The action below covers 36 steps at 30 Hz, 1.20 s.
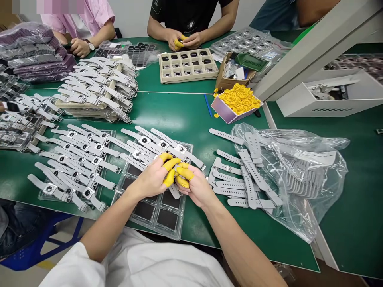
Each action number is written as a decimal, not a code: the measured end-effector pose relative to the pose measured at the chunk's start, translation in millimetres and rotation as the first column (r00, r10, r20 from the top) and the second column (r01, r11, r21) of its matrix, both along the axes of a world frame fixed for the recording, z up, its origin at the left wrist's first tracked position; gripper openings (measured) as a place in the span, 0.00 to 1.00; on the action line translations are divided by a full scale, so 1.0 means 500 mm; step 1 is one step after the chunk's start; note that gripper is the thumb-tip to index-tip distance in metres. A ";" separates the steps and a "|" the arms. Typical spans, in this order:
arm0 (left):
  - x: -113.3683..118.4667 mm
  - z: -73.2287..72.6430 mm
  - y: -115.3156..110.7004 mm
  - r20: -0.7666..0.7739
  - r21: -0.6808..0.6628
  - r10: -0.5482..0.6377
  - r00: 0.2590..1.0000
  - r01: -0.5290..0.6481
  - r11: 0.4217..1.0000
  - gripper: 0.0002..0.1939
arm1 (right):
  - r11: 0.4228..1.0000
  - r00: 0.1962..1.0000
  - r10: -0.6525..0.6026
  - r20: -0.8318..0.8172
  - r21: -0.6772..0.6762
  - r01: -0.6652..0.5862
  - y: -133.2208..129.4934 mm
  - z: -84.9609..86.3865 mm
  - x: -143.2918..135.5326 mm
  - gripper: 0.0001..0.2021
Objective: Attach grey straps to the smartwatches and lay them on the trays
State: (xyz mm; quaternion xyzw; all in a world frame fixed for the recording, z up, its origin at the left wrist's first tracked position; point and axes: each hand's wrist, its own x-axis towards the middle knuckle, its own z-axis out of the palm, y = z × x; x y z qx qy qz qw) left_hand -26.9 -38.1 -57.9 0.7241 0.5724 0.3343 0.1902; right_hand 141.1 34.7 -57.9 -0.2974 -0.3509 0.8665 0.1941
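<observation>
My left hand (155, 175) and my right hand (194, 183) meet in front of me, with yellow finger cots on the fingers. Both are closed on a grey watch strap (174, 192), whose holed end pokes out below them. Any watch body between my fingers is hidden. Beneath lies a clear plastic tray (183, 217) with dark square compartments. Across its far part rest several watches with grey straps (163, 144). Loose grey straps (229, 184) lie to the right of my right hand, partly spilling from a clear plastic bag (326, 187).
More strapped watches (76, 165) cover a tray on the left, with a tall stack (101, 85) behind. A box of yellow finger cots (237, 99), a blue stick (208, 105), a beige compartment tray (188, 75) and a white box (332, 105) stand farther off. Co-workers sit opposite.
</observation>
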 end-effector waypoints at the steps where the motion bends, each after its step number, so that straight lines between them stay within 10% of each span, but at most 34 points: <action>1: -0.001 -0.001 0.000 -0.004 0.000 -0.002 1.000 0.002 1.000 0.23 | 1.000 1.000 0.005 0.008 0.008 -0.005 0.000 0.002 0.000 0.18; 10: -0.012 0.036 -0.005 0.109 -0.010 -0.034 0.993 0.035 0.999 0.24 | 0.966 1.000 0.015 0.018 0.259 -0.019 0.004 -0.002 0.010 0.18; 17: -0.096 0.131 -0.051 -0.471 -0.130 0.108 0.876 -0.189 0.973 0.22 | 0.563 0.918 0.096 0.385 0.740 -0.369 0.035 0.018 0.046 0.15; 23: -0.171 0.173 -0.091 -0.594 -0.152 0.028 0.804 -0.146 0.977 0.18 | 0.493 0.862 -0.095 0.499 0.776 -0.395 0.080 0.015 0.076 0.17; 28: -0.231 0.158 -0.117 -0.421 -0.396 -0.104 0.901 -0.080 0.915 0.17 | 0.319 0.486 -0.622 0.614 0.765 -0.559 0.165 -0.039 0.150 0.23; 36: -0.242 0.099 -0.108 -0.391 -0.607 -0.026 0.920 -0.237 0.758 0.12 | 0.426 0.171 -0.571 0.803 0.468 -0.774 0.194 -0.055 0.175 0.25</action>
